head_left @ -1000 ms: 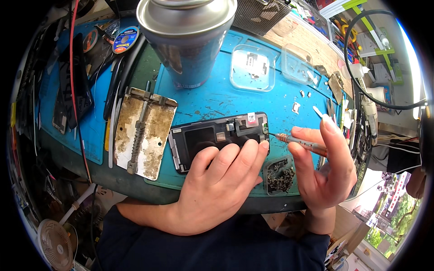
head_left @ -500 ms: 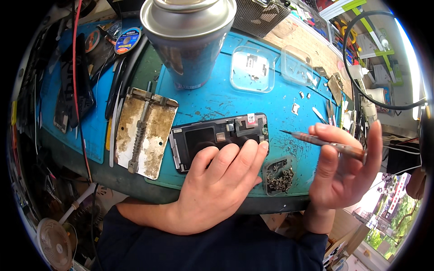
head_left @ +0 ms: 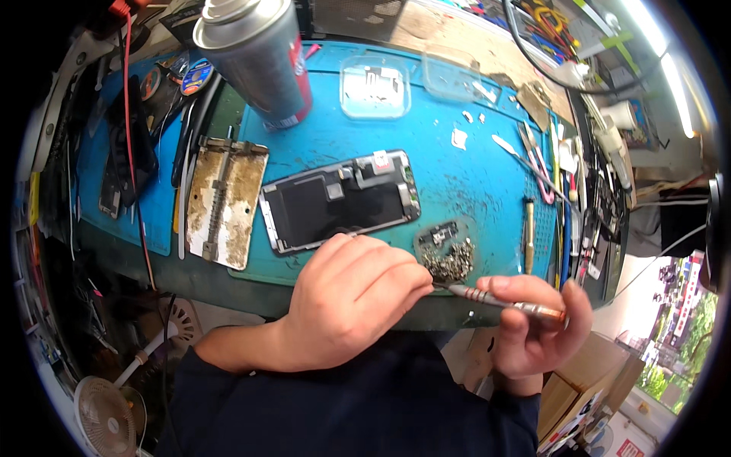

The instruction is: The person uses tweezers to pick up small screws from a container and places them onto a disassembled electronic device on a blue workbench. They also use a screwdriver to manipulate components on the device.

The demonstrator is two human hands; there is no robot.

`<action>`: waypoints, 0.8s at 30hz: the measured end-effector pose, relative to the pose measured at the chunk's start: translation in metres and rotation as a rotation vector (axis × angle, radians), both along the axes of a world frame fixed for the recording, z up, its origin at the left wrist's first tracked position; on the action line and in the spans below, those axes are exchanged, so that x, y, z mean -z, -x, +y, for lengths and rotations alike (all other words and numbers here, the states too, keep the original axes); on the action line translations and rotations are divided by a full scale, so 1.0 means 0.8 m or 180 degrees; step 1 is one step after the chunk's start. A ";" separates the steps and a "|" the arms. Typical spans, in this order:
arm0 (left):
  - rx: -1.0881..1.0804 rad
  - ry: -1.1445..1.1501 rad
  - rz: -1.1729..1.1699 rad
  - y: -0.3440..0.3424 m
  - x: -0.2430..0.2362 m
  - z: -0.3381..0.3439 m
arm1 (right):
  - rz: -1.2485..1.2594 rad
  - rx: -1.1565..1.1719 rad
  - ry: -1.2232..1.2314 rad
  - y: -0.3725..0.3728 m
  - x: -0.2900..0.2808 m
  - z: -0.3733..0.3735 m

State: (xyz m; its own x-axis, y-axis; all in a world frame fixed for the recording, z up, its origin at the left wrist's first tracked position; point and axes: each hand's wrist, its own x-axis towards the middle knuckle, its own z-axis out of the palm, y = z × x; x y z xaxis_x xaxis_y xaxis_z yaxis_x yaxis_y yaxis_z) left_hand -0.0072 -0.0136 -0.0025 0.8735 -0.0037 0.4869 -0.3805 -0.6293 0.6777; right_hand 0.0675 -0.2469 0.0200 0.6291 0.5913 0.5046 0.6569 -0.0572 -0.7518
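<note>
My right hand (head_left: 537,324) grips a slim precision screwdriver (head_left: 495,298) by its handle, with the tip pointing left. Close to that tip, my left hand (head_left: 358,301) is closed in a pinch. Whatever lies between its fingertips is hidden or too small to name. Beyond the left hand, a phone screen assembly (head_left: 304,212) rests on the blue mat, its dark inner side up. Next to the fingertips sits a small clear tray (head_left: 470,231) holding many tiny screws and a black part.
A metal spray can (head_left: 263,68) stands at the back left. A stained clamp fixture (head_left: 196,202) lies left of the phone screen. Clear plastic boxes (head_left: 375,113) with small parts are behind it. Another screwdriver (head_left: 529,236), tweezers (head_left: 538,164) and other tools line the right side.
My left hand has left the phone screen and moved nearer me into a pinch. My right hand has brought the screwdriver down and left to it. The whole view has shifted.
</note>
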 end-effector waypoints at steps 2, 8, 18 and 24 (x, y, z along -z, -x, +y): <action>-0.0001 0.0127 -0.0033 -0.002 0.001 -0.008 | 0.0265 0.0270 -0.0242 0.012 0.006 -0.015; -0.0166 -0.0089 -0.0094 -0.022 -0.016 -0.016 | 0.0450 0.0746 -0.0567 -0.003 0.020 -0.016; -0.0359 -0.0538 -0.0060 -0.044 -0.025 0.006 | 0.0316 0.1035 -0.0710 -0.016 -0.003 -0.008; 0.0265 -0.0534 0.0199 -0.053 -0.035 -0.003 | 0.0315 0.0688 -0.0552 -0.024 -0.004 -0.003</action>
